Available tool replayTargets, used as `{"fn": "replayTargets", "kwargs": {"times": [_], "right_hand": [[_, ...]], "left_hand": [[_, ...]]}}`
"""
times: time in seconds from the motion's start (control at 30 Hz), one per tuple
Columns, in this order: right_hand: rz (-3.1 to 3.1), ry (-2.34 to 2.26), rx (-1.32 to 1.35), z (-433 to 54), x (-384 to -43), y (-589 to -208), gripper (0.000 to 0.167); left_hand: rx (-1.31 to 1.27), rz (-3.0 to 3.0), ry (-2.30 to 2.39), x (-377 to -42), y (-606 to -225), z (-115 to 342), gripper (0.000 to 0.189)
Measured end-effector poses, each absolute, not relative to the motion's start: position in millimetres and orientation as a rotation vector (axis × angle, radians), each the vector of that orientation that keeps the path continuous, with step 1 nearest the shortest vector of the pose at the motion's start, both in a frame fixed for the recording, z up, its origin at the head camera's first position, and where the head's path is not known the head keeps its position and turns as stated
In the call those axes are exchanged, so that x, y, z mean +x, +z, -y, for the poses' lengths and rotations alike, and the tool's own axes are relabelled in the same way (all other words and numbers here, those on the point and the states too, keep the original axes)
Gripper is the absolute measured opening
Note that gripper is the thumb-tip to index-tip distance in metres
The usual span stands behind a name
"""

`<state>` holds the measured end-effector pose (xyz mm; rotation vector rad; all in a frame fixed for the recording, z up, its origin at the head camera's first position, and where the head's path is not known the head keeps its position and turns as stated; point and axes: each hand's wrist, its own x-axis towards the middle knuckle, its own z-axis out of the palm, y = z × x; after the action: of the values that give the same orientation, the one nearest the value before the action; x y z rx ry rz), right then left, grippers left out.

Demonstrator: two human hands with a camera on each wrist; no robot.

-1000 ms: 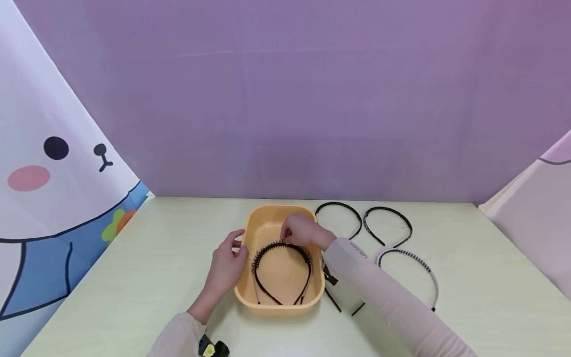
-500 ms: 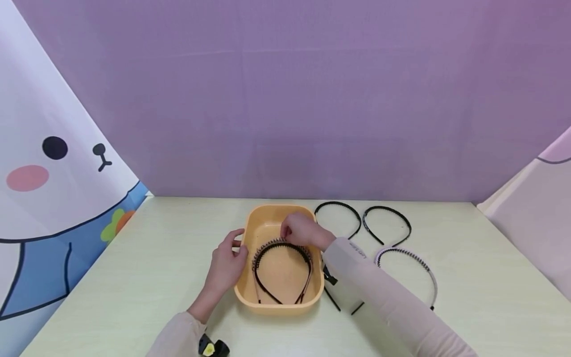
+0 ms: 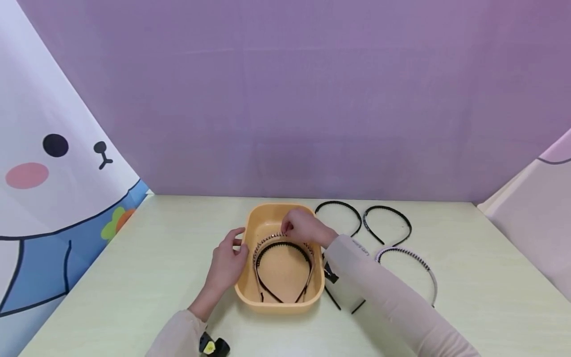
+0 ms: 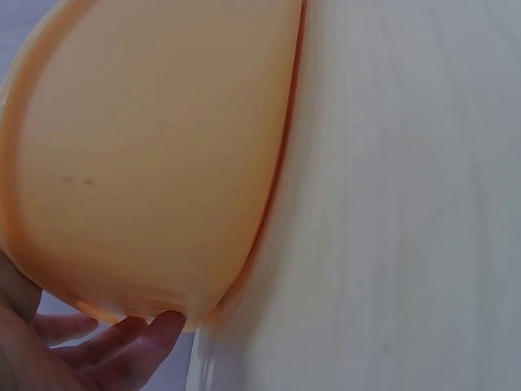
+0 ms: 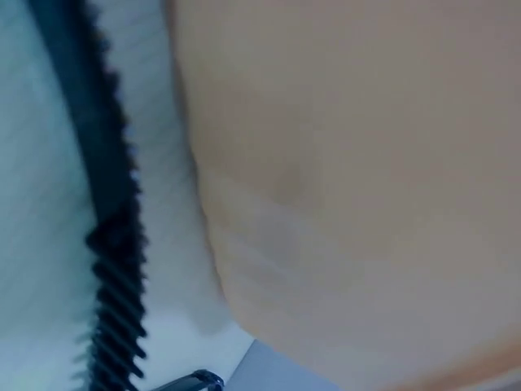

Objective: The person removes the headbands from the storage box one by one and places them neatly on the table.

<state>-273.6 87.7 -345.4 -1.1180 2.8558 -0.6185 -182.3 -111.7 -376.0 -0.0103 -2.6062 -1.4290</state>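
My left hand [image 3: 229, 265] holds the left side of a yellow plastic basin [image 3: 285, 308]; in the left wrist view its fingers [image 4: 134, 350] touch the outer wall. Inside the basin, my right hand [image 3: 303, 228] pinches the top of a pale toothed headband [image 3: 260, 248], whose far part the hand covers. A black toothed headband [image 3: 259, 263] lies within that one's arc, its ends towards the near wall. The right wrist view shows the basin's wall [image 5: 350, 179] close up, and the right fingers are out of sight there.
Right of the basin lie a black headband [image 3: 343, 203], another black headband [image 3: 388, 207] and a light headband with dark teeth [image 3: 412, 255]. The right forearm hides parts of other dark pieces there. A purple cloth [image 3: 285, 99] stands behind the table [image 3: 111, 277].
My right hand has drawn the pale headband slightly away from me, so its arc now stands apart from the black one. The left hand and basin stay in place.
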Motion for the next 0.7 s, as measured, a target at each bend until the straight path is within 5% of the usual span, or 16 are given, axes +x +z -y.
{"fn": "replayTargets", "kwargs": {"times": [0.7], "right_hand": [[-2.843, -0.688, -1.009, -98, -275, -324, 0.018]], "left_hand": [[-0.013, 2.617, -1.422, -184, -378, 113, 0.042]]}}
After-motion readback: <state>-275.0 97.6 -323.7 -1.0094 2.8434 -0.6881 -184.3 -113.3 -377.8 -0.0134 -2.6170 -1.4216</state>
